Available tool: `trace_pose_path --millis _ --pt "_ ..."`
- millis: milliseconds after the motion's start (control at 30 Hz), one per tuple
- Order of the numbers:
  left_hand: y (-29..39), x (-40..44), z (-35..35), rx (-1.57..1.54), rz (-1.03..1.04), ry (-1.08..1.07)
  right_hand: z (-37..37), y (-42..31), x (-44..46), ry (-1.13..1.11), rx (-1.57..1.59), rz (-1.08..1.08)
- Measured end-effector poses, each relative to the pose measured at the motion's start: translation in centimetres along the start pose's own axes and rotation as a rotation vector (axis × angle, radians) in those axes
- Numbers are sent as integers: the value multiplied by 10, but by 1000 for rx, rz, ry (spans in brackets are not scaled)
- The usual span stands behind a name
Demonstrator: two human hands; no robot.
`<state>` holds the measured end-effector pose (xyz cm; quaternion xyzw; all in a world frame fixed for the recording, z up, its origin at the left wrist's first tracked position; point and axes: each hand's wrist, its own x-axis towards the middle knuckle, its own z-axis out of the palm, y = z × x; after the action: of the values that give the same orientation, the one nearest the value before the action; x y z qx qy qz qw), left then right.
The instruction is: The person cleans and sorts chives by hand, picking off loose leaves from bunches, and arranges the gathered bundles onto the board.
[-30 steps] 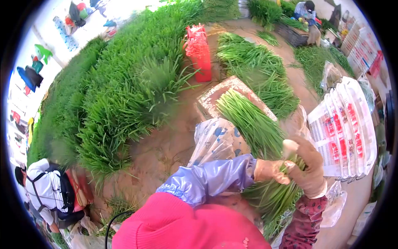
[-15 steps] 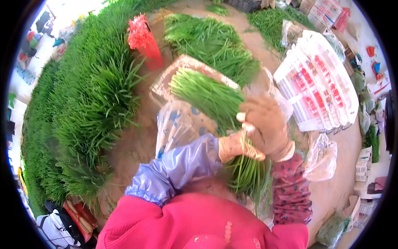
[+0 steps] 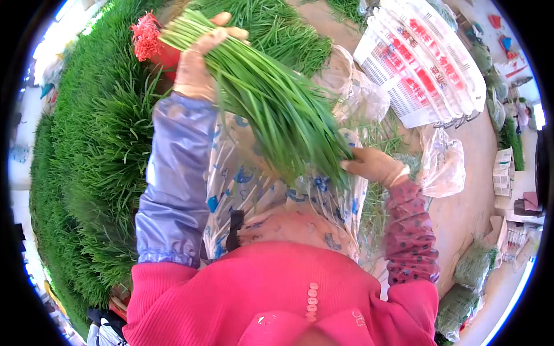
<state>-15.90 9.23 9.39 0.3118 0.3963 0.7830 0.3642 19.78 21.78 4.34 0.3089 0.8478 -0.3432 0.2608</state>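
A long bunch of garlic chives (image 3: 265, 98) stretches slantwise in front of me, pale stem ends at the upper left and green tips at the lower right. My left hand (image 3: 196, 69), in a tan glove, is wrapped round the stems near the pale end. At the other end, my right hand (image 3: 374, 165), also gloved, has its fingers closed on the leaf tips. Under the bunch, a clear plastic sheet with blue prints (image 3: 219, 202) covers my lap.
Dense green chives (image 3: 98, 155) stand along the left. A red holder with curly red strips (image 3: 149, 43) is beyond my left hand. More chives (image 3: 288, 34) lie on the ground ahead. White printed bags (image 3: 421, 63) and a clear plastic bag (image 3: 443, 164) are at the right.
My hands, close together before, are now apart: the left has moved up and left to the stem end, the right down to the tips. The chives now lie stretched between them.
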Motion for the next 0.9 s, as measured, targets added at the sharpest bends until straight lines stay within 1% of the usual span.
trace_pose_path --millis 67,100,133,167,200,267,300,333,400,433,467,500,533,567,600,633,667,700,733,800,833,867,900 --pt "21 20 -24 75 99 8 -14 8 -14 65 -202 229" --pt "30 25 -22 88 106 1 -21 14 -16 256 -228 215" --pt "40 29 -18 174 153 -11 -26 16 -17 446 -250 204" --pt "47 33 -14 257 198 -27 -33 16 -12 592 -126 58" --pt "48 38 -9 263 200 -40 -47 -2 -11 736 -2 -87" --pt "42 48 9 404 332 -147 -67 -63 -8 918 200 -451" --pt "39 51 24 524 430 -135 -74 -91 -5 976 159 -540" --pt "35 51 41 524 431 -149 -78 -117 2 1031 118 -629" --pt "29 43 77 310 338 -216 -78 -154 26 1238 86 -739" --pt "31 39 97 396 407 -198 -76 -169 35 1239 94 -738" --pt "29 44 105 403 403 -196 -75 -182 43 1221 272 -677" --pt "28 53 108 234 375 -358 -78 -183 53 1200 360 -651" --pt "37 45 119 142 309 -399 -81 -185 64 1182 450 -626" --pt "46 37 130 52 241 -435 -90 -183 81 1501 433 -737" --pt "42 43 133 -95 170 -402 -91 -170 79 1508 393 -822" --pt "41 46 132 -40 153 -288 -93 -157 76 1511 351 -908" --pt "44 48 135 11 132 -173 -99 -142 80 1493 362 -907" --pt "38 55 130 -52 101 -206 -107 -131 89 1428 287 -957" --pt "27 59 126 -211 36 -225 -113 -121 97 1357 206 -1013" --pt "-2 69 105 -436 27 -125 -123 -115 85 1142 233 -782" --pt "-12 68 92 -502 -56 -21 -128 -112 88 1125 18 -610" --pt "-25 64 77 -569 -135 86 -130 -106 90 1106 -125 -651" --pt "-52 58 68 -642 -124 229 -128 -100 99 1049 -202 -646"
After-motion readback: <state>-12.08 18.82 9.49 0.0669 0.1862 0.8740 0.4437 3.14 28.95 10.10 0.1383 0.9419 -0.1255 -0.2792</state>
